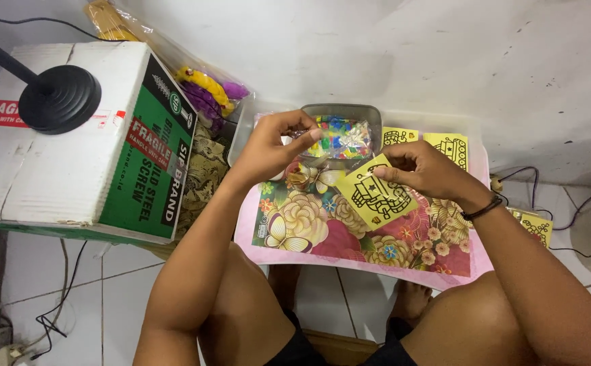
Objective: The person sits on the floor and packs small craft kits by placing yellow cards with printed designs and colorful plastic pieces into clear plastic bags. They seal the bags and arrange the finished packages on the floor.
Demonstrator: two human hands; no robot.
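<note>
Seated view from above. The right hand is pinching a yellow pattern card printed with a black line drawing, thumb and fingers closed on its upper edge, holding it tilted above a flower-printed tray table. The left hand is reaching into a clear bag of multicoloured beads lying in a grey metal tray, its fingertips closed on something small at the bag's mouth; what exactly is being gripped cannot be told. 2 more yellow cards are lying just beyond the right hand, and another is lying off the table's right edge.

For a clean result here, the card is best kept steady and low over the table, gripped only by its margin so the drawing stays uncovered, while the left hand is lifting beads singly and keeping the bag's mouth inside the tray so that spills are caught.

A cardboard box carrying a black stand base is sitting well to the left.
</note>
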